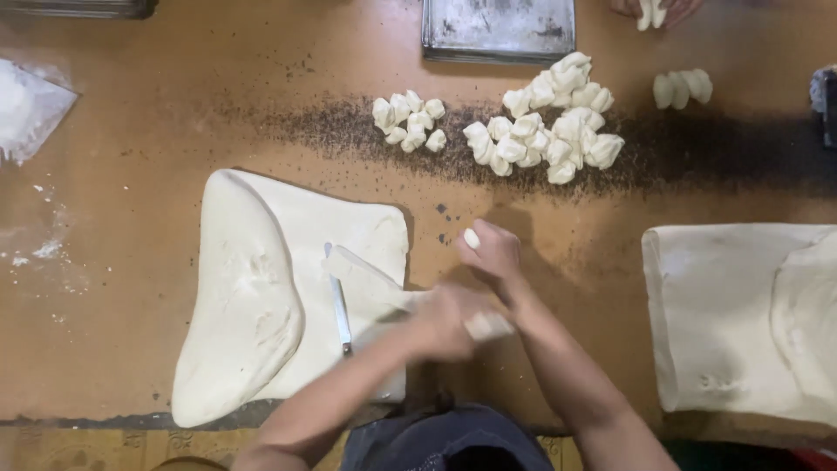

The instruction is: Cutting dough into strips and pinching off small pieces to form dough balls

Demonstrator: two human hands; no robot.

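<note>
Crossing over the table [131,288], the left hand [449,321] grips a dough strip [370,281] pulled from the big slab [261,296], beside a knife [338,301]. The right hand [491,251] pinches a small dough piece [472,238]. Knotted dough pieces [540,131] sit beyond, near a tray [497,30].

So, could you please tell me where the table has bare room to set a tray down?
Bare wood lies left of the folded dough slab, below the flour bag, and between that slab and the second slab. The seed strip with dough pieces below the metal tray is crowded.
</note>
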